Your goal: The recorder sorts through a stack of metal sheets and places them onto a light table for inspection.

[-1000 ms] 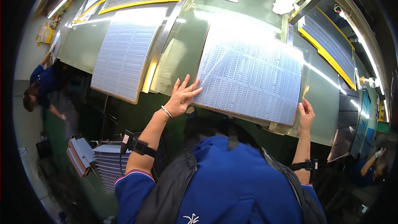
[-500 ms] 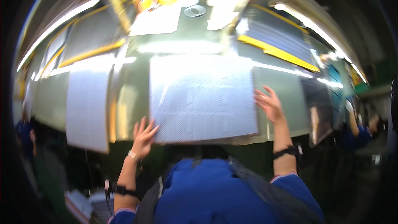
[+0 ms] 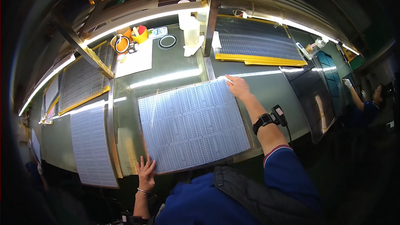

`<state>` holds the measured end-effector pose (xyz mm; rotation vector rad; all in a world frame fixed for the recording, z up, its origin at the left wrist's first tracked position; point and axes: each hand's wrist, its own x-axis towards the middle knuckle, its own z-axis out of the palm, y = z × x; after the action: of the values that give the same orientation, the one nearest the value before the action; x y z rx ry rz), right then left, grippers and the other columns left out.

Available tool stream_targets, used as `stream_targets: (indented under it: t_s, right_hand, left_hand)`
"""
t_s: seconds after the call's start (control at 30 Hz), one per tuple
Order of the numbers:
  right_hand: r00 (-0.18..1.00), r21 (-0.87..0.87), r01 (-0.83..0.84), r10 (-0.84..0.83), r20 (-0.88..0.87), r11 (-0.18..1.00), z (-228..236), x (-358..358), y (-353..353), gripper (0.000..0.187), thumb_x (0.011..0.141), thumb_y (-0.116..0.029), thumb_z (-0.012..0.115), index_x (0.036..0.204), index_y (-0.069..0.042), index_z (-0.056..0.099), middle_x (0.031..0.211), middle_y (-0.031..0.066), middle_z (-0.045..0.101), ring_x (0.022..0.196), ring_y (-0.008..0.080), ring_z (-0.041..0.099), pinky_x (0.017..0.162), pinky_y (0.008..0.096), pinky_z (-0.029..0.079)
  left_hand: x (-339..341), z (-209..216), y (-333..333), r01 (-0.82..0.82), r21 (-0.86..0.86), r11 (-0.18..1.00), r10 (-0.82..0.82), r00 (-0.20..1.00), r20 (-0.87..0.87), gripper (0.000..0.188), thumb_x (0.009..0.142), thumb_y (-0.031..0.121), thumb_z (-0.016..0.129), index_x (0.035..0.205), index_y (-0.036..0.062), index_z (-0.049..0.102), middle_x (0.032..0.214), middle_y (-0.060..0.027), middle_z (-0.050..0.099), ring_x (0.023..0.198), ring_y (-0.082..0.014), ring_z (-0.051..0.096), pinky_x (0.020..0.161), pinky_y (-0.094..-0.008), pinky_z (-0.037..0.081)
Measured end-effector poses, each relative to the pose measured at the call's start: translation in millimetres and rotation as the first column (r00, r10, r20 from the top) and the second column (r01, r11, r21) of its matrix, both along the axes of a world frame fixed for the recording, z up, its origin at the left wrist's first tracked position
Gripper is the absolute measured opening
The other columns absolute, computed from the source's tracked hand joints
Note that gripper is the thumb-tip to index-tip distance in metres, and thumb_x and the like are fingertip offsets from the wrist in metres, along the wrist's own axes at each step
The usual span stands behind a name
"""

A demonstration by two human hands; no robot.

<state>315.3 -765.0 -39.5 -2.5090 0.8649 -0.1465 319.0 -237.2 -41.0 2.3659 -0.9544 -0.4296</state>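
Observation:
A large patterned panel (image 3: 193,125), bluish-white with rows of small dark marks, lies flat in front of me, slightly turned. At its near left corner is my left hand (image 3: 146,177), fingers stretched and apart, fingertips by the edge. My right hand (image 3: 238,86) reaches over the far right corner with its fingers closed and pressed down. A small white bit (image 3: 225,78) shows at those fingertips; whether it is a separate piece or the panel's corner I cannot make out.
Another patterned panel (image 3: 92,141) overhangs the table's front edge at left. Dark yellow-edged sheets (image 3: 258,41) lie at back right. A yellow tub (image 3: 139,35), a tape roll (image 3: 167,41) and a translucent bottle (image 3: 191,32) stand behind. A metal post (image 3: 212,21) rises there. Another person's arm (image 3: 354,91) is at far right.
My right hand has moved from beside the panel's right edge to its far right corner, its fingers now closed. My view has shifted and tilted. My left hand remains at the near left corner.

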Motion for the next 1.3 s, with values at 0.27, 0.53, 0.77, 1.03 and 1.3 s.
stream_targets:
  t_s: [0.27, 0.53, 0.77, 1.03, 1.3]
  right_hand:
    - [0.999, -0.017, 0.043, -0.043, -0.021, 0.999, -3.9, 6.3, 7.1, 0.028, 0.083, -0.030, 0.056, 0.110, -0.026, 0.061, 0.094, 0.0171, 0.059, 0.091, 0.0330, 0.057, 0.079, 0.0400, 0.046]
    - [0.999, -0.066, 0.040, -0.041, -0.013, 0.997, -6.1, 1.3, 3.4, 0.026, 0.084, -0.030, 0.055, 0.109, -0.029, 0.062, 0.088, 0.0148, 0.054, 0.083, 0.0323, 0.057, 0.076, 0.0403, 0.046]
    - [0.981, -0.433, -0.133, 0.056, -0.185, 0.891, 1.3, 11.7, 23.9, 0.027, 0.080, -0.026, 0.054, 0.104, -0.021, 0.064, 0.100, 0.0120, 0.052, 0.102, 0.0292, 0.048, 0.086, 0.0432, 0.041]
    - [0.989, -0.472, -0.024, 0.091, 0.118, 0.881, -46.3, -10.8, 41.7, 0.044, 0.085, -0.026, 0.045, 0.125, -0.007, 0.045, 0.129, 0.0102, 0.042, 0.118, 0.0288, 0.036, 0.104, 0.0473, 0.020]
    - [0.994, -0.387, -0.010, 0.051, 0.096, 0.922, -43.3, -1.0, 49.6, 0.045, 0.088, -0.028, 0.039, 0.129, -0.009, 0.041, 0.133, 0.0088, 0.039, 0.123, 0.0277, 0.031, 0.107, 0.0461, 0.014]
  left_hand:
    - [0.4, -1.7, 1.7, -0.018, -0.001, 1.000, 0.018, 1.000, -0.015, 0.061, 0.065, -0.005, 0.056, 0.122, 0.0143, 0.052, 0.138, -0.0105, 0.035, 0.134, -0.0337, 0.017, 0.107, -0.0492, 0.005]
    - [1.2, -0.4, -2.7, -0.010, 0.007, 1.000, 0.011, 1.000, -0.023, 0.062, 0.065, -0.005, 0.057, 0.123, 0.0155, 0.052, 0.139, -0.0107, 0.033, 0.134, -0.0338, 0.016, 0.107, -0.0491, 0.005]
    - [-10.7, 2.4, 10.1, 0.011, 0.328, 0.945, -0.070, 0.983, 0.169, 0.056, 0.080, 0.014, 0.052, 0.134, 0.0092, 0.035, 0.143, -0.0086, 0.025, 0.134, -0.0281, 0.018, 0.107, -0.0483, 0.006]
    - [-20.6, 15.8, -35.4, -0.120, 0.359, 0.926, -0.046, 0.905, 0.422, 0.048, 0.080, 0.020, 0.050, 0.123, 0.0001, 0.045, 0.130, -0.0157, 0.041, 0.123, -0.0274, 0.036, 0.105, -0.0479, 0.017]
    - [120.0, -39.2, -130.1, -0.202, 0.060, 0.978, 0.154, 0.879, 0.450, 0.054, 0.086, 0.027, 0.047, 0.129, -0.0032, 0.034, 0.137, -0.0196, 0.031, 0.128, -0.0313, 0.028, 0.106, -0.0422, 0.020]
